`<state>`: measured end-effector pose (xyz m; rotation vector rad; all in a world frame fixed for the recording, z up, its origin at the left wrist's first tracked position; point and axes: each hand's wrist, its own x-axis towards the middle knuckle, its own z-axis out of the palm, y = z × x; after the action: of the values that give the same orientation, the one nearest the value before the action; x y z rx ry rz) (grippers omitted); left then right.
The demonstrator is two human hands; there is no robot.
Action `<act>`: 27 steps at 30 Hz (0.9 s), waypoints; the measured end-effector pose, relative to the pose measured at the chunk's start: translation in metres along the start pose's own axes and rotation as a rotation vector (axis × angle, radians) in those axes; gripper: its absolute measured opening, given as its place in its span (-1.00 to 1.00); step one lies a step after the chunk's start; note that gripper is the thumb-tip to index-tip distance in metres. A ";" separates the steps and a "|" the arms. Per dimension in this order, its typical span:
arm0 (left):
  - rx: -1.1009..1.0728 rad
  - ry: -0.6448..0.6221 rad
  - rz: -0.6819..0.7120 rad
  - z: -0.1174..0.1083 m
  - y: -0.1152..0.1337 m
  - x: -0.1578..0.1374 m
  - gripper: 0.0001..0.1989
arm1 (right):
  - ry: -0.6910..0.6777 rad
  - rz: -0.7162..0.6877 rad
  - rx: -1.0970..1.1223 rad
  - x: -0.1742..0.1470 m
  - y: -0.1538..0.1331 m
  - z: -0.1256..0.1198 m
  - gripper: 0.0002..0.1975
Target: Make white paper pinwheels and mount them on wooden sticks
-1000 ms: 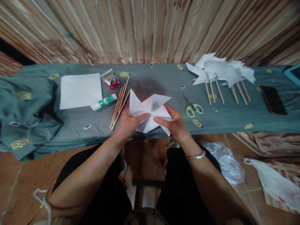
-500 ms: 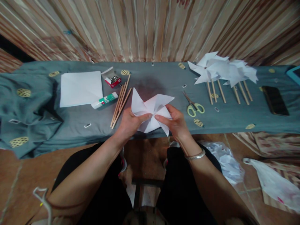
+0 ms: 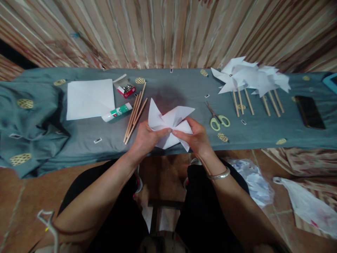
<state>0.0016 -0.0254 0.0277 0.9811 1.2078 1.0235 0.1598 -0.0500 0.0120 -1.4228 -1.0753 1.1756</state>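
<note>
A white paper pinwheel [image 3: 171,117] with folded blades is held between both hands over the table's near edge. My left hand [image 3: 146,138] grips its left side, thumb pressed at the centre and fingers hidden beneath the paper. My right hand [image 3: 196,137] closes on the right side, its thumb tip meeting the left one at the middle. Several wooden sticks [image 3: 135,114] lie just left of my left hand. To the right of my right hand rest scissors [image 3: 219,119] with pale green handles.
On the left are a stack of white paper [image 3: 89,98], a glue stick [image 3: 117,112] and a red box of pins [image 3: 126,89]. Several finished pinwheels [image 3: 247,77] and a phone [image 3: 310,111] lie rightward on the cloth. A plastic bag of paper scraps [image 3: 254,181] sits on the floor.
Both thumbs stay pressed at the pinwheel's centre, with only a very slight shift of the hands and paper. Nothing has been picked up or let go.
</note>
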 end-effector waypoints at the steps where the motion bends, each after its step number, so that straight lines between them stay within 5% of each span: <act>1: -0.009 0.006 0.004 0.000 0.000 0.000 -0.63 | 0.001 -0.002 -0.001 -0.001 -0.001 0.000 -0.57; 8: -0.115 0.041 0.056 0.005 -0.002 0.004 -0.71 | -0.065 0.080 0.245 -0.004 -0.006 -0.006 -0.52; 16: -0.119 0.051 0.055 -0.001 0.006 0.009 -0.80 | 0.081 0.110 0.458 0.007 -0.003 -0.017 -0.43; 22: -0.169 0.107 0.098 -0.010 0.025 0.009 -0.70 | 0.087 0.126 0.457 0.020 0.008 -0.015 -0.44; 27: -0.175 0.054 0.038 -0.013 0.025 0.005 -0.72 | 0.216 -0.003 0.238 0.023 0.025 -0.002 -0.60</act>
<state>-0.0129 -0.0141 0.0489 0.8473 1.1269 1.1719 0.1666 -0.0314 -0.0160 -1.3262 -0.7607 1.0808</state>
